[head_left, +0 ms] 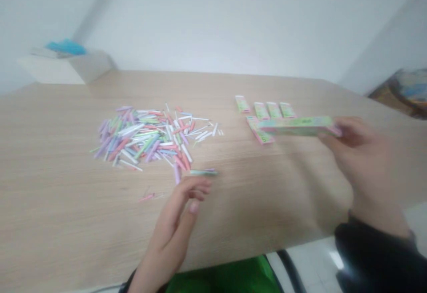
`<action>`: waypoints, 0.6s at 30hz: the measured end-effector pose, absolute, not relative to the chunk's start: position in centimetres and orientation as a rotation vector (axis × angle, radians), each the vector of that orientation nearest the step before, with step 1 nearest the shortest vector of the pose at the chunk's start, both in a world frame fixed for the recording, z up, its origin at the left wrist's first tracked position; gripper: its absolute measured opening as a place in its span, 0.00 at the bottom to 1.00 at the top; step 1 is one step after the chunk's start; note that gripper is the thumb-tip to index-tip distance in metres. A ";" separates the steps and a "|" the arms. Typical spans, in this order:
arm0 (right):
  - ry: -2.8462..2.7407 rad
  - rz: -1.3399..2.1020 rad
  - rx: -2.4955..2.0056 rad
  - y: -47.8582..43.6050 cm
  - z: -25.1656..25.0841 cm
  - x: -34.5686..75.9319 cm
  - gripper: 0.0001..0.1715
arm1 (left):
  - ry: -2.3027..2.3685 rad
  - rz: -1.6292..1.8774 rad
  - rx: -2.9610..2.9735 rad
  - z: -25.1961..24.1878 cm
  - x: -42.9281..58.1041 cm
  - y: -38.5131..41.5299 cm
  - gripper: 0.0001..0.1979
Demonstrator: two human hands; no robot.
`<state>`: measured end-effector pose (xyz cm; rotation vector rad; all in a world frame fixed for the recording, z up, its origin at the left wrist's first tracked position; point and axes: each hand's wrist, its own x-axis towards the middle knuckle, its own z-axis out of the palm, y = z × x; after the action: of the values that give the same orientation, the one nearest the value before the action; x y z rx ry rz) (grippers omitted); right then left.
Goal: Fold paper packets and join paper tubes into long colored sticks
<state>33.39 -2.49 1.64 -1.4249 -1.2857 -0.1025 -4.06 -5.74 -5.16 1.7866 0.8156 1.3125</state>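
Packet: a pink-and-green cardboard packet [295, 126] is held level above the wooden table [56, 186], towards the right of the head view, with its long side running across the view

Right hand: the packet is gripped at its right end by the right hand [358, 150], the fingers [347, 128] being closed around it; a narrow grip is formed on the packet, and the hand is somewhat blurred

Left hand: the left hand [175, 224] is kept low over the table, with the fingers [196, 190] loosely curled; the state of its grip cannot be told

Nearest the left hand: a thin green-and-white paper stick [203, 173] is seen just beyond the fingertips, but whether it is being touched or pinched cannot be told

Heap: thin paper sticks [150, 135] in pink, lilac, green and white are scattered in a loose heap left of centre on the table

Stray pieces: pink paper pieces [147, 197] are lying apart from the heap, near the left hand

Other packets: five similar cardboard packets [261, 110] are laid out on the table beyond the held packet, one of them partly hidden by it

Background: a white box [63, 70] topped by a blue item [66, 48] is seen beyond the far edge of the table

Near edge: a black sleeve [370, 253] is worn on the right arm, and green cloth [227, 277] is visible below the table edge
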 end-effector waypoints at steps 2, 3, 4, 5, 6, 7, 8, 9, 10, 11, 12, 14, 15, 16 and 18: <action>-1.261 -0.136 -1.513 0.7 0.8 37.3 0.11 | 0.857 1.206 1.833 -4.9 -3.9 -5.5 0.12; -1.270 -0.137 -1.541 2.1 0.1 38.7 0.11 | 0.853 1.132 1.869 -4.9 -3.7 -5.5 0.11; -1.307 -0.104 -1.575 3.4 -0.8 39.8 0.10 | 0.836 1.048 1.907 -4.8 -3.5 -5.6 0.11; -1.338 -0.078 -1.602 4.4 -1.8 40.6 0.10 | 0.810 0.952 1.945 -4.9 -3.3 -5.6 0.11; -1.372 -0.050 -1.626 5.2 -2.9 41.1 0.10 | 0.780 0.858 1.979 -5.0 -3.1 -5.7 0.11; -1.400 -0.027 -1.649 5.8 -3.9 41.5 0.10 | 0.752 0.773 2.007 -5.2 -2.9 -5.7 0.11; -1.427 -0.004 -1.670 6.2 -4.9 41.6 0.10 | 0.727 0.705 2.028 -5.4 -2.7 -5.7 0.11; -1.453 0.021 -1.689 6.5 -5.8 41.7 0.10 | 0.716 0.655 2.041 -5.5 -2.6 -5.7 0.12; -1.479 0.049 -1.707 6.8 -6.6 41.7 0.10 | 0.717 0.618 2.048 -5.7 -2.4 -5.7 0.13; -1.507 0.081 -1.721 7.1 -7.4 41.6 0.11 | 0.723 0.591 2.053 -5.9 -2.2 -5.6 0.13; -1.531 0.111 -1.732 7.4 -8.0 41.5 0.12 | 0.730 0.568 2.055 -5.9 -2.0 -5.6 0.14; -1.564 0.158 -1.739 8.0 -8.9 41.3 0.15 | 0.737 0.514 2.058 -6.0 -1.6 -5.5 0.14; -1.571 0.173 -1.738 8.2 -9.1 41.3 0.17 | 0.736 0.481 2.063 -6.0 -1.3 -5.5 0.14; -1.569 0.180 -1.735 8.4 -9.2 41.5 0.18 | 0.732 0.449 2.068 -5.9 -1.1 -5.6 0.14; -1.528 0.152 -1.724 8.4 -8.6 42.5 0.18 | 0.723 0.381 2.076 -5.9 -0.7 -5.8 0.15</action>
<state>42.46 8.43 -8.62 -1.7237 -1.5278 0.1518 -0.66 -5.79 -5.89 2.0762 0.7230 0.3815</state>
